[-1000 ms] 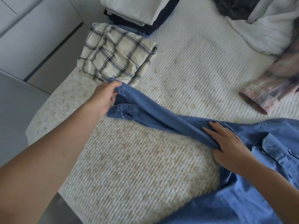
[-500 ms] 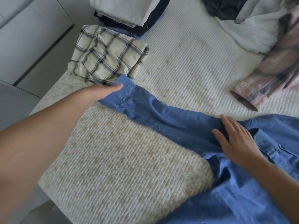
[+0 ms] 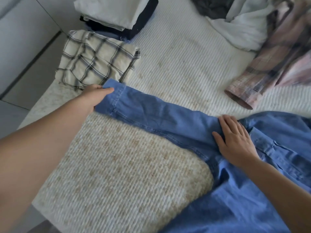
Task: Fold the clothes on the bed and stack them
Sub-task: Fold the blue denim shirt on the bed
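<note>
Surface: bed (image 3: 185,52) with a ribbed cream cover; all garments lie on it.
Item in work: blue denim shirt (image 3: 252,190), spread at the near right, body running off the lower edge of view.
Sleeve: one blue sleeve (image 3: 159,115) stretched flat to the left across the cover, cuff end just beside the checked shirt.
Left hand: left hand (image 3: 94,96) at the cuff, fingers held straight and lying along the cuff edge; whether the thumb pinches the cloth underneath cannot be told.
Right hand: right hand (image 3: 235,140) laid flat, fingers spread, palm pressing the cloth where the sleeve meets the shirt body.
Folded item: cream checked shirt (image 3: 97,59), folded, near the left edge of the bed.
Stack: folded stack (image 3: 117,14) of pale and dark garments, behind the checked shirt and touching it.
Unfolded items: pink plaid shirt (image 3: 272,63) loose at the far right, cuff pointing to the middle of the bed; white garment (image 3: 242,32) crumpled beside it; dark grey garment (image 3: 212,5) at the top edge.
Surroundings: pale cabinet fronts (image 3: 25,36) left of the bed.
</note>
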